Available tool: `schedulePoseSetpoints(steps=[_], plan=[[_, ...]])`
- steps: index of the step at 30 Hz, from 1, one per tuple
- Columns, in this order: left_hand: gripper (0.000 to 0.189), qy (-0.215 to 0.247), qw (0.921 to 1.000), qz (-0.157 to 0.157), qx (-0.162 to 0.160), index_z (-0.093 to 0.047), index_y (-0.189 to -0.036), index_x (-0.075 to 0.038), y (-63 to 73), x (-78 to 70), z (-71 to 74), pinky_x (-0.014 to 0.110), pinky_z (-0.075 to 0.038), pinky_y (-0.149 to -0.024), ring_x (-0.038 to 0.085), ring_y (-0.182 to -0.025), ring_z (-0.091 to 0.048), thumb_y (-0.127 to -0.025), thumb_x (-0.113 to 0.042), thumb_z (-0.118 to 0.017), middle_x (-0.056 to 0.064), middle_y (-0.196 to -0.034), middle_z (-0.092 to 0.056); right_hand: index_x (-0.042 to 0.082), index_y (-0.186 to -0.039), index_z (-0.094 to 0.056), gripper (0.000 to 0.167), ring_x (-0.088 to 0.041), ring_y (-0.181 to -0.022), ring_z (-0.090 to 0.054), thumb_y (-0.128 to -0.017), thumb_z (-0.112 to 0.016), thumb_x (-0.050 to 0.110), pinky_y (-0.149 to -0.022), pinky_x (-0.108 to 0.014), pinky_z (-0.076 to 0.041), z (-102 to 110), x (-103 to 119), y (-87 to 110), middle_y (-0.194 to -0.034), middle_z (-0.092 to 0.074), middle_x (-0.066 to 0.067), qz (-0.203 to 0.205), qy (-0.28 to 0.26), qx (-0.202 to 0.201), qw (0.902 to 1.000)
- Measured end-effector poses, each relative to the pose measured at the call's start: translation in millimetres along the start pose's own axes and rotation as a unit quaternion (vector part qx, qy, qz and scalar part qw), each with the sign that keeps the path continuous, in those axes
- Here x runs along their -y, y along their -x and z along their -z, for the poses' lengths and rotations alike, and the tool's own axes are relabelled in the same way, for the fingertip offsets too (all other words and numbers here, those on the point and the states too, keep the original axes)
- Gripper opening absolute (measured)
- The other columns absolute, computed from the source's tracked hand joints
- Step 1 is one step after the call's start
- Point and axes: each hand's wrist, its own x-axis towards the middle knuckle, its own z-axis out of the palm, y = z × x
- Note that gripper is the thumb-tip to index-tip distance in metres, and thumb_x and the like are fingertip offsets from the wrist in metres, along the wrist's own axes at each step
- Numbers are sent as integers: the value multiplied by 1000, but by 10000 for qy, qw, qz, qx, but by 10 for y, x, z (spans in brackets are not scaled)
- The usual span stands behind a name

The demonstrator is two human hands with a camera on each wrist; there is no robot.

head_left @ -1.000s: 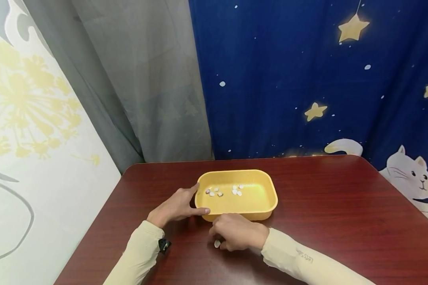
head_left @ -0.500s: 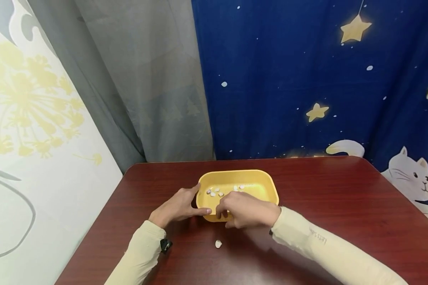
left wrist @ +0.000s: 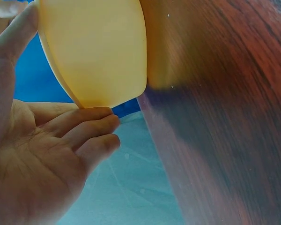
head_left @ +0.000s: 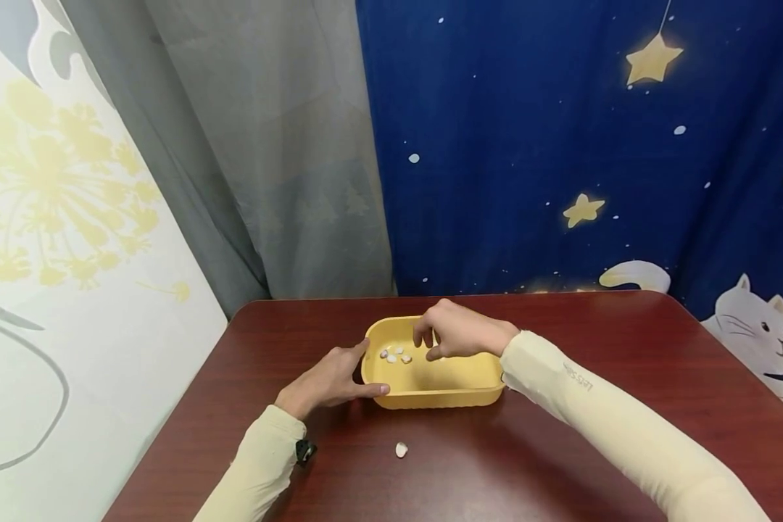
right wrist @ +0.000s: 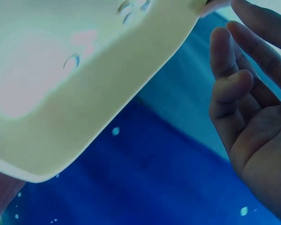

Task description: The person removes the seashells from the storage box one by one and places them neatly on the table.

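Left hand (head_left: 329, 377) grips yellow tray (head_left: 444, 399) at its left end, thumb over near rim; tray sits near far edge of desk (head_left: 594, 362). Right hand (head_left: 463, 332) above tray, grip slack, fingers loosely bent. Pale pieces (head_left: 391, 359) lie toward tray's left end; lone piece (head_left: 401, 449) on desk, before tray's near edge.

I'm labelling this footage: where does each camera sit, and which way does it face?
Head: worn there, facing forward and down at the tray and the table; both sleeves, left grip and right grip show.
Left wrist: worn there, facing the tray's outside; left grip shows.
Right wrist: worn there, facing the tray's inside; right grip shows.
Both wrist views share the tray.
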Motion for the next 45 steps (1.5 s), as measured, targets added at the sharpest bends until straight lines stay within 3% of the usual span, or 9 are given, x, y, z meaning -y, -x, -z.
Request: schedulePoseSetpoints(steps=[12, 17, 23, 32, 45], plan=[[106, -18, 9999, 101, 84, -37, -153, 2, 7, -26, -17, 43, -51, -103, 27, -124, -62, -80, -65, -74, 22, -142, -58, 19, -89, -76, 15, -6, -69, -60, -82, -79, 6, -64, -21, -51, -109, -343, -262, -82, -71, 5, -739, -236, 226, 9967], [106, -4, 9999, 90, 55, -37, -153, 2, 11, -28, -7, 43, -52, -102, 26, -122, -63, -80, -64, -75, 22, -141, -59, 15, -88, -78, 15, -8, -68, -61, -81, -77, 2, -63, -24, -53, -190, -421, -348, -86, -73, 2, -966, 197, 365, 9945], [105, 0, 10000, 63, 53, -36, -154, 1, 26, -13, 2, 44, -51, -104, 27, -126, -61, -80, -65, -74, 21, -143, -57, 13, -84, -79, 16, -11, -52, -60, -81, -76, -2, -52, -25, -51, -320, -463, -430, -85, -71, 1, -1334, 581, 627, 9874], [106, 65, 9999, 96, 86, -36, -154, 1, 2, -12, 5, 43, -52, -102, 25, -122, -63, -80, -65, -74, 21, -141, -59, 21, -69, -74, 20, -13, -72, -55, -70, -85, 4, -57, -28, -48, -503, -518, -508, -80, -67, 6, -1373, 1024, 667, 9830], [107, 124, 9999, 46, 108, -35, -154, 1, -2, -4, 12, 41, -53, -101, 22, -118, -64, -80, -65, -74, 21, -141, -59, 23, -63, -68, 27, -12, -69, -55, -73, -85, 4, -58, -25, -47, -587, -527, -527, -72, -63, 8, -1326, 1141, 872, 9807]])
